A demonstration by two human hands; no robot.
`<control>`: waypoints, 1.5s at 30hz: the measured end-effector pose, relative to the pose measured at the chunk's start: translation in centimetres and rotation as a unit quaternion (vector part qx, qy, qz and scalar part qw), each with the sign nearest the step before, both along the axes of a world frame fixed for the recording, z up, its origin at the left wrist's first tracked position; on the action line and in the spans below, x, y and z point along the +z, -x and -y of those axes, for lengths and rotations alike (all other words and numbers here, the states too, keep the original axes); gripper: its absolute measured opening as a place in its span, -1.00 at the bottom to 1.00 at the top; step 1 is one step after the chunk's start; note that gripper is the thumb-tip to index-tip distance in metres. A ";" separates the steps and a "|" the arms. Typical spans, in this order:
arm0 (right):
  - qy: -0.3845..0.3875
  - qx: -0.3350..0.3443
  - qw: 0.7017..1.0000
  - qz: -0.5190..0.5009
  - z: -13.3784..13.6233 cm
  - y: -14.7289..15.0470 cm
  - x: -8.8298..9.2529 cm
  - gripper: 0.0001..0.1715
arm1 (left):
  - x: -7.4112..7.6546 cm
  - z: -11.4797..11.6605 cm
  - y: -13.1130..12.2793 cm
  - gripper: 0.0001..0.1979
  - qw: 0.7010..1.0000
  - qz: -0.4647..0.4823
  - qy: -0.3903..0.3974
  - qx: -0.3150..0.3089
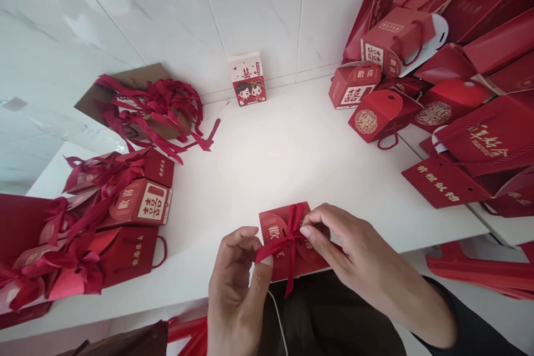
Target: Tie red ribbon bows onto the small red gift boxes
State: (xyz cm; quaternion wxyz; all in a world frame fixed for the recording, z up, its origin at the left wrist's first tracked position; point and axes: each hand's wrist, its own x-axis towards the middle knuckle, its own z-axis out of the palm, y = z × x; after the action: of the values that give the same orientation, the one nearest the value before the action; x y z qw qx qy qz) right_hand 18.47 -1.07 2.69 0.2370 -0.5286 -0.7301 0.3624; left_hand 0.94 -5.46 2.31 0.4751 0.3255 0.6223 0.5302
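A red gift box with pale printed characters lies at the front edge of the white table. Around its top runs a red ribbon, crossed in a knot with a loop standing up at the far side and a loose tail hanging toward me. My left hand pinches the ribbon's left end between thumb and fingertips. On the other side, my right hand closes thumb and finger on the ribbon just right of the knot; part of its grip is hidden by the fingers.
Left on the white table are several ribbon-tied red boxes. Behind them a brown cardboard box overflows with red ribbons. A small printed box stands by the tiled wall. Many red boxes are piled at right.
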 end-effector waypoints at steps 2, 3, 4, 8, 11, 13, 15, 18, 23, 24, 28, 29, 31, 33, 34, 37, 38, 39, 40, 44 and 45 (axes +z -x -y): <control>0.001 -0.005 1.000 -0.012 0.0 -0.1 -0.2 -0.77 | 0.0 0.1 0.2 -0.68 1.000 0.019 0.002 -0.006; -0.007 -0.009 1.000 -0.020 0.0 -0.1 -0.3 -0.81 | 0.0 0.1 0.3 -0.67 1.000 0.021 0.001 -0.008; -0.025 -0.011 0.999 -0.027 0.0 -0.2 -0.4 -0.83 | 0.0 0.2 0.4 -0.65 1.000 0.021 -0.001 -0.012; -0.108 0.033 0.993 -0.016 -0.6 -0.3 -0.7 -0.54 | 0.2 0.2 0.4 -0.64 0.999 -0.004 -0.003 -0.048; -0.091 0.040 0.995 -0.011 -1.2 -0.4 -0.8 -0.71 | 0.3 0.2 0.5 -0.68 0.998 -0.034 0.015 -0.057; -0.072 0.019 0.997 -0.030 -1.4 -0.6 -0.6 -0.85 | 0.2 0.2 0.7 -0.71 0.997 -0.047 0.021 -0.058; -0.047 -0.006 0.997 -0.056 -1.3 -0.8 -0.4 -0.90 | 0.0 0.2 0.8 -0.73 0.997 -0.056 0.020 -0.057; 0.034 -0.027 0.994 -0.099 -1.0 -1.1 0.3 -0.91 | -0.3 0.2 0.9 -0.75 0.997 -0.063 0.017 -0.049; 0.178 -0.021 0.958 -0.222 -1.3 -1.1 0.9 -0.83 | -0.4 0.0 0.8 -0.79 0.995 -0.086 0.009 -0.059; 0.204 -0.016 0.947 -0.248 -1.4 -1.0 0.9 -0.82 | -0.5 0.0 0.7 -0.80 0.994 -0.089 0.006 -0.063; 0.235 -0.033 0.933 -0.269 -1.9 -0.6 0.5 -0.82 | -0.8 -0.2 0.7 -0.81 0.993 -0.101 -0.011 -0.061; 0.227 -0.046 0.938 -0.258 -1.9 -0.6 0.5 -0.82 | -0.9 -0.2 0.8 -0.81 0.992 -0.107 -0.014 -0.061; 0.223 -0.071 0.943 -0.235 -1.8 -0.5 0.4 -0.82 | -1.1 -0.2 0.9 -0.82 0.990 -0.128 -0.022 -0.060; 0.229 -0.081 0.945 -0.219 -1.6 -0.5 0.4 -0.82 | -1.4 -0.2 1.0 -0.82 0.987 -0.146 -0.030 -0.062; 0.232 -0.082 0.945 -0.216 -1.6 -0.6 0.3 -0.81 | -1.4 -0.2 1.0 -0.82 0.987 -0.147 -0.031 -0.062; 0.232 -0.078 0.945 -0.216 -1.6 -0.6 0.1 -0.80 | -1.5 -0.1 1.0 -0.82 0.990 -0.131 -0.026 -0.055; 0.232 -0.079 0.945 -0.218 -1.7 -0.6 0.0 -0.80 | -1.5 -0.1 0.9 -0.82 0.990 -0.126 -0.023 -0.050; 0.232 -0.081 0.944 -0.219 -1.7 -0.6 -0.1 -0.80 | -1.5 -0.1 0.9 -0.83 0.991 -0.124 -0.022 -0.046; 0.231 -0.085 0.944 -0.221 -1.7 -0.6 -0.2 -0.79 | -1.5 -0.1 0.9 -0.83 0.991 -0.124 -0.021 -0.045; 0.217 -0.108 0.943 -0.228 -1.7 -0.7 -0.6 -0.80 | -1.4 -0.1 1.2 -0.81 0.987 -0.144 -0.034 -0.070; 0.217 -0.108 0.942 -0.233 -1.7 -0.7 -0.6 -0.80 | -1.4 -0.2 1.3 -0.80 0.982 -0.160 -0.052 -0.087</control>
State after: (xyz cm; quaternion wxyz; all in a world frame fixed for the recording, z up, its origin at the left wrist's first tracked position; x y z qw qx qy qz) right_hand 19.17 0.60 2.07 0.3177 -0.5435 -0.4966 0.5976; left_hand -0.38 -5.26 0.96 0.3961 0.4830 0.6314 0.4594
